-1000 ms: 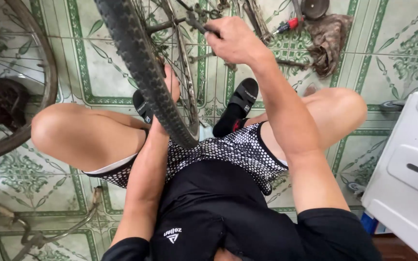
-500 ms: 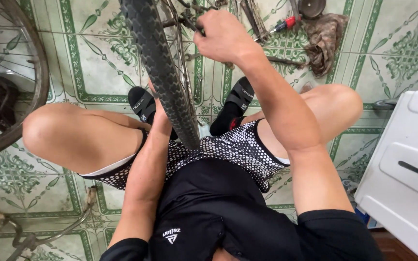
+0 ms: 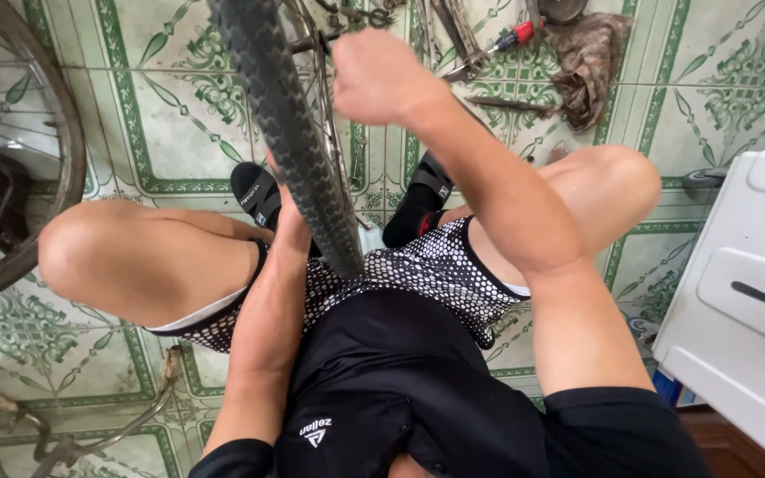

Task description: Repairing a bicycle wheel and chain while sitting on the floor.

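Green-patterned tile floor (image 3: 179, 115), tools scattered up top. Bike wheel (image 3: 285, 133) stands upright between the knees. Right hand (image 3: 378, 75) has shifted slightly left, fisted near the hub, probably on a tool. Left hand (image 3: 289, 226) stays behind the tyre; grip unclear.

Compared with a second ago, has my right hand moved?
Yes, slightly. The right hand has shifted left, away from the red-handled screwdriver and closer to the bicycle tyre.
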